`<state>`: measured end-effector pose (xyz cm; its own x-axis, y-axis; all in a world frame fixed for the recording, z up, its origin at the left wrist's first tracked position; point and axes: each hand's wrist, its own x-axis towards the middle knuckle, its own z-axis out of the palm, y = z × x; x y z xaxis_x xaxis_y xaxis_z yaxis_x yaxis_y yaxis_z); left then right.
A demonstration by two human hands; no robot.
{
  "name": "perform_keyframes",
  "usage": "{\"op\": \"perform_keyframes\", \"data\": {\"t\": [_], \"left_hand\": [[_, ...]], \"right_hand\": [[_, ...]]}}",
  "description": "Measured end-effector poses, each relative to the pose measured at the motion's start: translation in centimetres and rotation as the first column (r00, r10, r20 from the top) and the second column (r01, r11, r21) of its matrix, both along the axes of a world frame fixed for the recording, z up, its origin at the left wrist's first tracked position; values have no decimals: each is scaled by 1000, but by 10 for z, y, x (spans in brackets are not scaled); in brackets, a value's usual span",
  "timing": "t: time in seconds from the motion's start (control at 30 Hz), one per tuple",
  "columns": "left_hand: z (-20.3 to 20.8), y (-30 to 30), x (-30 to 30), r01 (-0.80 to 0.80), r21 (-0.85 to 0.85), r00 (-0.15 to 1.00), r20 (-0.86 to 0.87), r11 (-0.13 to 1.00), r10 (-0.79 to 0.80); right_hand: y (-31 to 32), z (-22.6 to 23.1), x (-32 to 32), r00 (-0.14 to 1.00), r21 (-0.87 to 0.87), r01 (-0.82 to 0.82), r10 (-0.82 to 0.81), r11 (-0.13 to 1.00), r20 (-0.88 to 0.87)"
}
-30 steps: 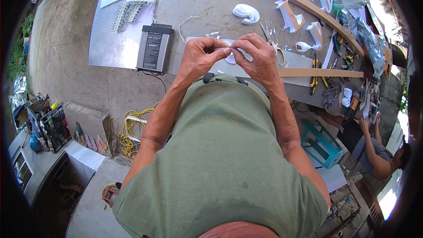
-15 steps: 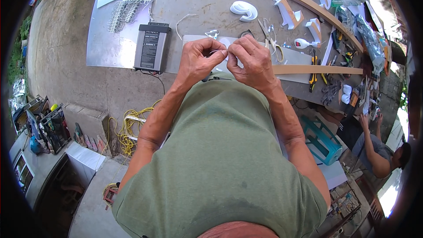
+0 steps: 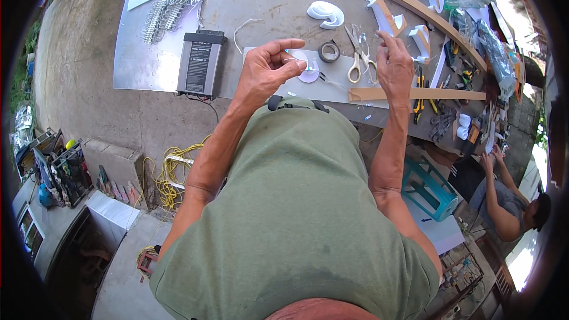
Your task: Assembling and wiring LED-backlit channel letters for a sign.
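2 hands above table edge

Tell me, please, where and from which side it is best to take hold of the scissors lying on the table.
Grip the scissors at the pale handle loops, which point toward the person; the blades point away, up the table. Come from the near side with the right hand, which hovers beside them. The tape roll lies close on the left, so approaching from the right seems easier.
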<state>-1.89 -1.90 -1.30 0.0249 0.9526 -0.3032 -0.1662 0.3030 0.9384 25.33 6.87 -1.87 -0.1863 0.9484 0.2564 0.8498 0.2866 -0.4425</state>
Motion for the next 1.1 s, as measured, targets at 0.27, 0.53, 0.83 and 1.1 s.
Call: {"op": "perform_keyframes", "data": {"t": [0.27, 0.53, 0.83, 1.1], "left_hand": [[-2, 6, -2, 153, 29, 986, -68, 988, -150], [-1, 7, 4, 251, 128, 923, -329, 959, -198], [-9, 7, -1, 144, 44, 988, -68, 989, -141], [-12, 7, -5, 230, 3, 972, -56, 973, -230]], "right_hand": [[-30, 25, -64, 699, -184, -507, 277, 842, -659], [-23, 21, -76, 761, -480, -610, 298, 630, -576], [-34, 0, -69, 557, -570, -611, -214, 550, -803], [-46, -6, -67, 575, -524, -572, -147, 631, -805]]}}
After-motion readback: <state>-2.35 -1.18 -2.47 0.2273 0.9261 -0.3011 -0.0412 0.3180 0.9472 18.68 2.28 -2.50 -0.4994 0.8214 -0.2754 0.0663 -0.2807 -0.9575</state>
